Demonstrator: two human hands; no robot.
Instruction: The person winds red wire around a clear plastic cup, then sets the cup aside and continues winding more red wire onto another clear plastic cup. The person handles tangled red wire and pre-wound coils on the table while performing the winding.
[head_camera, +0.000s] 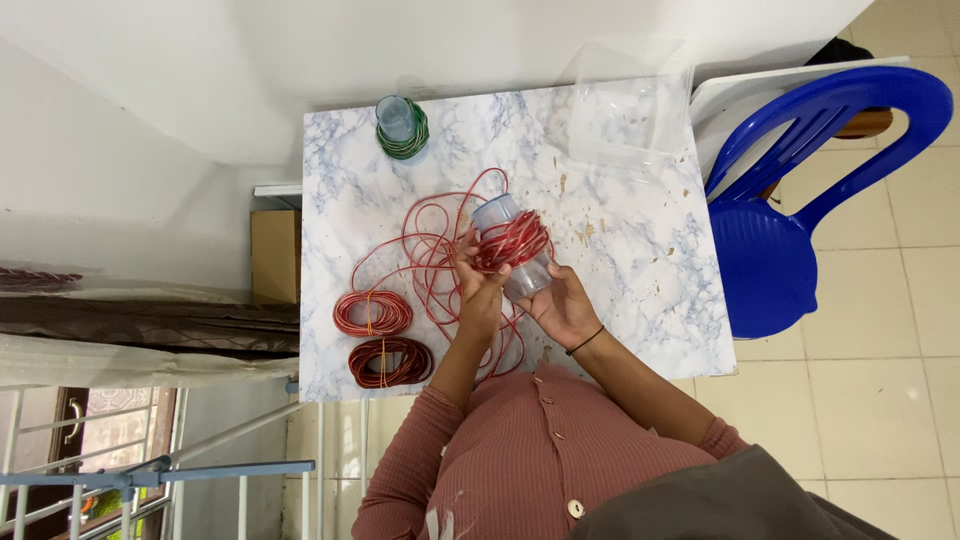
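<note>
The person stands at the near edge of a marble-patterned tabletop (640, 270), winding red wire around a clear plastic bottle (512, 262). The right hand (566, 305) cups the lower end of the bottle, its fingers closed around it, holding it tilted above the middle of the tabletop. The left hand (474, 270) sits against the bottle's side, fingers pinched on the red wire (432, 240) where it meets the wound band (512, 240) — a thick red wrap that already covers the bottle's middle. The loose remainder of the wire sprawls in wide loops on the tabletop, just left of the hands.

Judging by those loops, the winding step is in hand and well along but not finished; the next turn seems to call for the left hand feeding wire under steady tension while the right keeps the bottle from slipping.

Near the left edge lie two finished red coils (372, 313) (390, 362), tied off. At the far edge stands another bottle wrapped in green wire (402, 127). A clear plastic container (630, 115) rests at the far right corner — beside it, a blue plastic chair (780, 200).
</note>
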